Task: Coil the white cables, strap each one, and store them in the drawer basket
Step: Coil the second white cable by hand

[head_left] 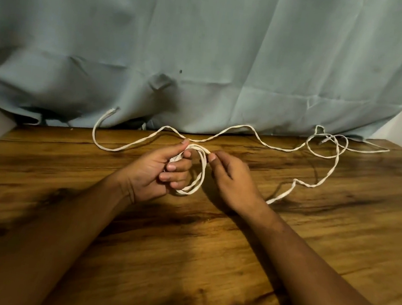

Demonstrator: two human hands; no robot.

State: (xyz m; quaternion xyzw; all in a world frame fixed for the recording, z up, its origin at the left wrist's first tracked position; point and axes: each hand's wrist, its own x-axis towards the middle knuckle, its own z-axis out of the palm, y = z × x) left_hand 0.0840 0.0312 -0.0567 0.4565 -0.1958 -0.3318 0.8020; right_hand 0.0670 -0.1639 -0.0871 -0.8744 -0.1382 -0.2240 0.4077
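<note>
Coiling is under way here, and early in it. The left hand (164,170) has its fingers curled round a small coil (195,174) of the white cable (239,126), thumb pressed on the top of the loops, near the middle of the wooden tabletop (312,231) and a little toward its far edge. There look to be two or three turns so far. The right hand (229,179) sits just beside the coil, thumb and forefinger pinched on the cable where it meets the top of the loop, the other fingers tucked under.

Plenty of slack remains. One run snakes left toward the far-left part of the tabletop and rises against the pale blue cloth (209,38) hanging behind. Another wanders right into a loose tangle of loops (328,146) near the far-right corner, then trails back toward the right wrist. Whether that tangle is one cable or two, I cannot tell.

Next call, as I judge it: feed more slack round and lay another turn under that left thumb, minding the tangle doesn't snag. No strap or drawer basket in view yet.
</note>
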